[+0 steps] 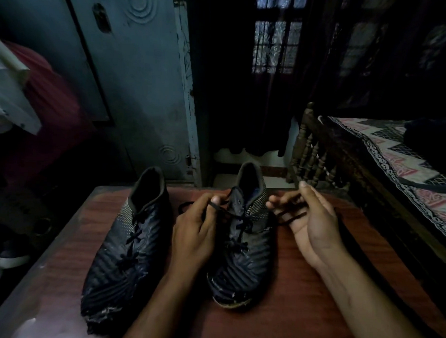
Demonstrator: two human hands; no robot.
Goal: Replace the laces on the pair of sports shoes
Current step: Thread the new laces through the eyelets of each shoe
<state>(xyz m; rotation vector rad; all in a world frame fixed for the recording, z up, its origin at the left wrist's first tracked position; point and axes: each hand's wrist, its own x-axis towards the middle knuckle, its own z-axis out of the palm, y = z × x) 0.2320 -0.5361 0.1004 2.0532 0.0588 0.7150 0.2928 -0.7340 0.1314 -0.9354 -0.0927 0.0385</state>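
Two worn black sports shoes stand side by side on a reddish wooden table (pixel 301 298), toes toward me. The left shoe (pixel 128 241) is laced with a black lace and nobody touches it. The right shoe (pixel 242 248) sits between my hands, its black lace (pixel 240 216) threaded up the front. My left hand (pixel 197 231) pinches one lace end at the shoe's upper left, the lace running over my thumb. My right hand (pixel 311 222) holds the other lace end to the right of the shoe, strands crossing its curled fingers.
A grey-blue metal door (pixel 133 90) stands behind the table. A wooden bed frame (pixel 316 157) with a patterned cover (pixel 404 162) is at the right. Red and white cloth (pixel 42 107) hangs at the left. Another shoe (pixel 9 257) lies on the floor, lower left.
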